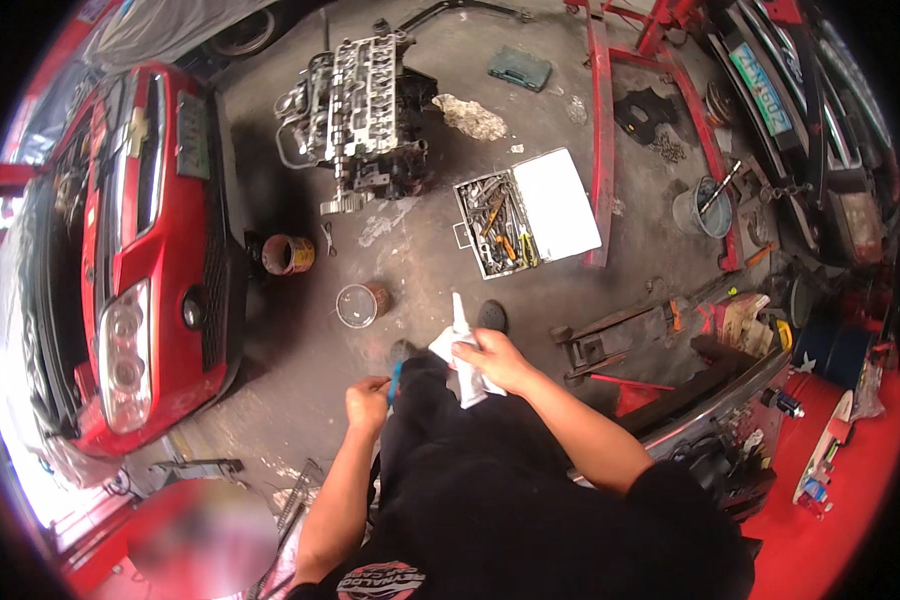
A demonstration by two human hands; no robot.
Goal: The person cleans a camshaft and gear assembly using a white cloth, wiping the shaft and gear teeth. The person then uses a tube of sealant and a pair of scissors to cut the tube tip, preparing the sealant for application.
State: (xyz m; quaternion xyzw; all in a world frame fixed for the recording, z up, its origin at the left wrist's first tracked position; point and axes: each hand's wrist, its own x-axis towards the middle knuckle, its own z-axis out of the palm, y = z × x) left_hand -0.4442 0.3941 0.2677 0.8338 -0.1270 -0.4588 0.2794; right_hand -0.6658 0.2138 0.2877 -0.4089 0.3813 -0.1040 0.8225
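In front of my black-clothed legs, my right hand [496, 358] grips a white tube [469, 381] with a long tapered nozzle that points away from me. Something thin and white, paper or cloth, shows beside the tube under the same fingers. My left hand [367, 403] is closed around a narrow blue object [395, 381], whose kind I cannot make out. The two hands are apart, with my left one lower and to the side.
An engine [367, 105] with its camshafts exposed stands ahead on the floor. Nearer are an open toolbox [557, 212] with hand tools and two cans, one round [360, 306], one yellow-red [298, 255]. A red car [172, 285] flanks the left; a floor jack [622, 334] lies right.
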